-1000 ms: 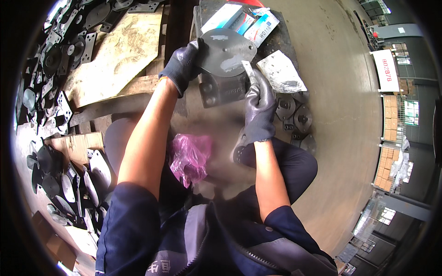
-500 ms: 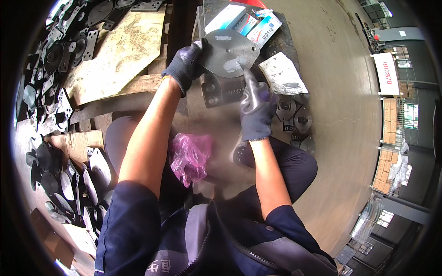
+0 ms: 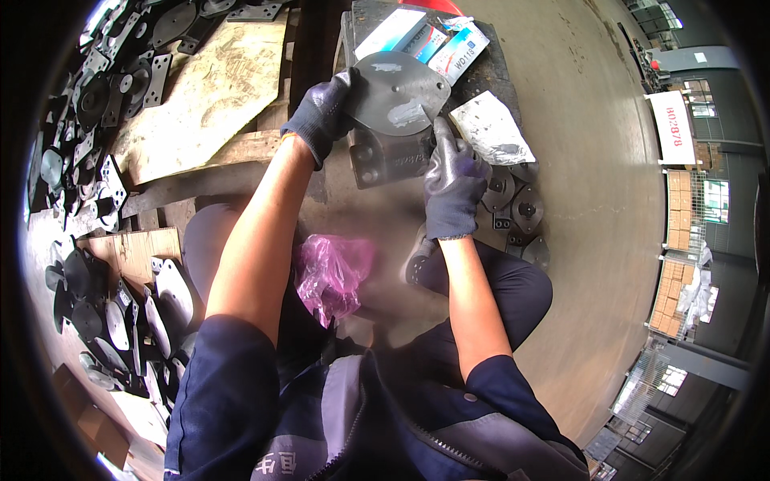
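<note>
A flat, rounded grey metal plate with small holes is held tilted over a dark bench. My gloved left hand grips its left edge. Pale grey paste is smeared on the lower right of its face, and a second light patch shows near the top. Just below the plate's lower right edge is my gloved right hand, index finger stretched toward the paste and the other fingers curled. No tool shows in it. A metal block with holes is partly hidden under the plate.
Blue-and-white cartons and a stained white sheet lie on the bench. Dark round metal parts sit right of it. A pink plastic bag lies between my legs. Many metal parts are piled left, beside a plywood board.
My right hand has drawn slightly down and right, its fingertip moving off the paste to the plate's edge. The left hand and plate have barely moved.
</note>
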Available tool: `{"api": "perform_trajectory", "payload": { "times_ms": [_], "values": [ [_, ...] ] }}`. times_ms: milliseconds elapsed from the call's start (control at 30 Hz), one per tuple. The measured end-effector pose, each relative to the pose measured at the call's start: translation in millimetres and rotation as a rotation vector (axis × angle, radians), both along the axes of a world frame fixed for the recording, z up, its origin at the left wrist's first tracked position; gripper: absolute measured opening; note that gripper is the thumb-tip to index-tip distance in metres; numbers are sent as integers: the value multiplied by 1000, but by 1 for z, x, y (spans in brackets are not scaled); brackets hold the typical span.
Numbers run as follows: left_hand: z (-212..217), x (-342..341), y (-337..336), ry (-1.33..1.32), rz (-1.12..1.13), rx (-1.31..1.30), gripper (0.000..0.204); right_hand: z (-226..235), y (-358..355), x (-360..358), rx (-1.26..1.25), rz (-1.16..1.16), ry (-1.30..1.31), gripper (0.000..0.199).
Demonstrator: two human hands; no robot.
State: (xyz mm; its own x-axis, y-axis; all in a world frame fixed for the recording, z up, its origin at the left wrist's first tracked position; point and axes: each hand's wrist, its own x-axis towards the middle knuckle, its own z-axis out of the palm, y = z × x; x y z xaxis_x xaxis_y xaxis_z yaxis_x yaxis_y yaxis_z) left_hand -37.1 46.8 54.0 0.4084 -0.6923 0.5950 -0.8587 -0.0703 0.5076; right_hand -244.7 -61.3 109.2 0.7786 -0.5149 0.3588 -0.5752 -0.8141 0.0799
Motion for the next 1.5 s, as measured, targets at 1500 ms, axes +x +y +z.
{"api": "perform_trajectory", "payload": {
  "times_ms": [1500],
  "values": [
    [1,-8,-2,1281,-40,-152,42,32,20,13,73,-103,156,41]
  ]
}}
